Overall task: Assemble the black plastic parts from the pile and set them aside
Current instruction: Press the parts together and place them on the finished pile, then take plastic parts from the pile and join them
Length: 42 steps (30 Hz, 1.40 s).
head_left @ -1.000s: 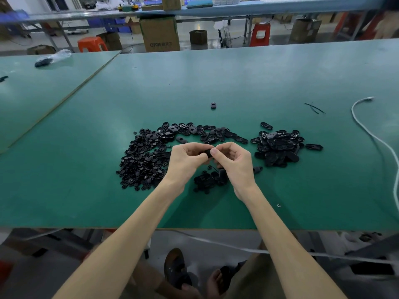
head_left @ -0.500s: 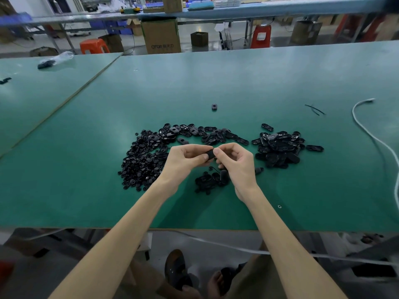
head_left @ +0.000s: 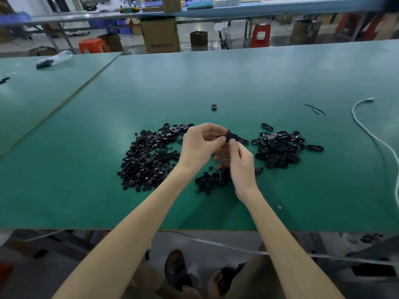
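My left hand [head_left: 199, 145] pinches a small black plastic part [head_left: 229, 136] between thumb and fingers above the green table [head_left: 86, 201]. My right hand [head_left: 239, 162] is just below it, its thumb and forefinger touching the same part. A large pile of small round black parts [head_left: 146, 160] lies to the left. A row of oval parts [head_left: 172, 131] runs behind my hands. A pile of oval black parts [head_left: 278, 147] lies to the right. A small cluster of black parts [head_left: 208, 182] sits under my wrists.
One stray black part [head_left: 214, 106] lies farther back on the table. A white cable [head_left: 371, 134] curves along the right side, with thin black strands [head_left: 315, 109] near it. A second green table [head_left: 32, 93] adjoins on the left. Boxes and stools stand beyond the far edge.
Both hands have lifted away from the near cluster toward the far row of parts. My left hand now holds the part higher, and my right hand sits lower beside it.
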Available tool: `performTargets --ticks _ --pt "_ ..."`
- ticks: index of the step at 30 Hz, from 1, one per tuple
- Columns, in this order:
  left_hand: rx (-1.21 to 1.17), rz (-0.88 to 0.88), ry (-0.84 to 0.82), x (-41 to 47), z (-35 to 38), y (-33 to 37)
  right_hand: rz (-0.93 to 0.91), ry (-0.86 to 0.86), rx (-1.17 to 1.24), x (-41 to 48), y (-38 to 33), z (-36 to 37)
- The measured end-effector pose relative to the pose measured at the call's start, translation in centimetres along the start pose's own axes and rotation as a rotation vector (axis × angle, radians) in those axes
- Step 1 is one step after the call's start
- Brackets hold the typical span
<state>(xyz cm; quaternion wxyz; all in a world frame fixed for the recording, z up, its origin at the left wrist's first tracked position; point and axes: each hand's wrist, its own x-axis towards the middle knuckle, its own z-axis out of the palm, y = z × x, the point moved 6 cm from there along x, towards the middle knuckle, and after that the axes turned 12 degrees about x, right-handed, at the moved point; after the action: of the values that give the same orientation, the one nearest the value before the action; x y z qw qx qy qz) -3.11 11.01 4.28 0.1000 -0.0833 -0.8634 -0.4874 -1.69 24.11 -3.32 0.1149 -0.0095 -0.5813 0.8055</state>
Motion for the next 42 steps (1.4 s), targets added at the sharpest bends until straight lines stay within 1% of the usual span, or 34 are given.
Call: performTargets --ticks 2,4,7,10,12,14,18,21,24,26,28,32,34,37,42 --pt "0.014 0.005 0.009 0.9 1.0 1.3 0.015 0.033 0.054 0.0 -0.1 -0.2" --pt "-0.009 -0.012 -0.042 1.8 2.8 2.6 0.027 0.056 0.020 0.1 0.0 -0.5" --pt "-0.003 0.025 -0.156 2.5 6.1 5.2 0.048 0.002 -0.055 0.0 0.2 -0.1" --pt "0.024 0.034 -0.182 2.8 8.0 6.4 0.091 -0.003 0.006 -0.5 -0.1 0.0" --pt "0.050 0.021 -0.146 2.9 7.5 5.7 0.083 -0.008 0.007 -0.4 -0.3 0.0" --pt "0.100 0.016 -0.106 3.0 6.1 4.2 0.059 -0.007 -0.043 -0.1 -0.3 -0.1" --pt "0.245 -0.027 -0.073 3.4 1.7 0.0 0.040 0.006 -0.043 -0.1 -0.1 -0.1" --pt "0.395 -0.044 -0.108 2.8 -0.8 -3.2 0.018 0.048 -0.031 -0.1 -0.2 -0.4" --pt "0.562 -0.036 -0.197 2.0 -2.1 -5.5 0.018 0.081 0.001 0.1 -0.1 -0.6" --pt "0.639 -0.034 -0.216 1.6 -2.5 -6.4 0.020 0.094 0.014 0.2 0.0 -0.7" --pt "0.681 -0.012 -0.215 1.1 -2.3 -6.5 0.015 0.101 0.012 0.2 -0.1 -0.8" --pt "0.773 0.133 -0.237 0.1 0.4 -5.0 0.010 0.113 0.019 0.2 0.0 -0.7" --pt "0.771 0.145 -0.220 0.2 1.4 -4.5 0.014 0.117 0.028 0.1 -0.1 -0.8" --pt "0.735 0.090 -0.174 0.5 2.0 -4.5 0.015 0.115 0.028 0.1 -0.1 -0.8" --pt "0.612 0.042 -0.095 0.3 1.4 -4.6 0.019 0.118 0.000 0.1 0.0 -0.9"
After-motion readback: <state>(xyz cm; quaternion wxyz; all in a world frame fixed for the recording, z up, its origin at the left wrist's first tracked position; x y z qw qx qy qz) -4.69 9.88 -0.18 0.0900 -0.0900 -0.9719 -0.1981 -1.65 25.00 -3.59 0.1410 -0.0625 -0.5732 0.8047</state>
